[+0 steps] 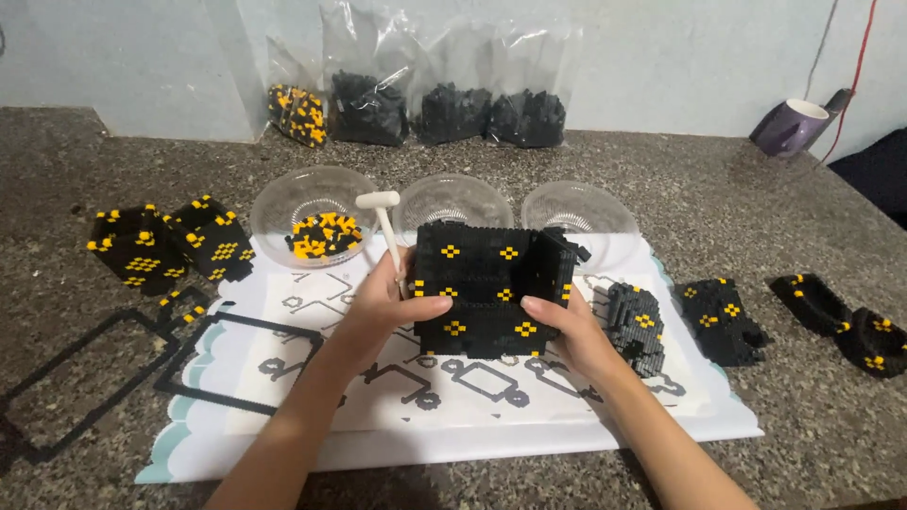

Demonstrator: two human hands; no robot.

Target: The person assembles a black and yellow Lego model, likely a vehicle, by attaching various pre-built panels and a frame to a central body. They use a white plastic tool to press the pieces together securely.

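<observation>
Both hands hold a black block box (pixel 491 288) with small yellow dots, just above the paper sheet (pixel 529 406) in the middle of the bench (pixel 737 189). The left hand (pixel 383 304) is clamped on the box's left side, thumb across the front, and it also pinches a small white hammer (pixel 383 219) that sticks up at 12 o'clock. The right hand (pixel 572 331) grips the lower right corner, thumb on the front.

The box is made of many tiny bricks pressed together. It looks stiff and rather light, but it could crack or drop bits if squeezed hard. A panel at its 2 o'clock corner looks loose. It seems best to hold it low and flat on two sides.

A bowl (pixel 312 222) with yellow bits sits at 10 o'clock. Smaller block parts (pixel 170 244) lie at 9 o'clock, and more pieces (pixel 723 319) at 3 o'clock
</observation>
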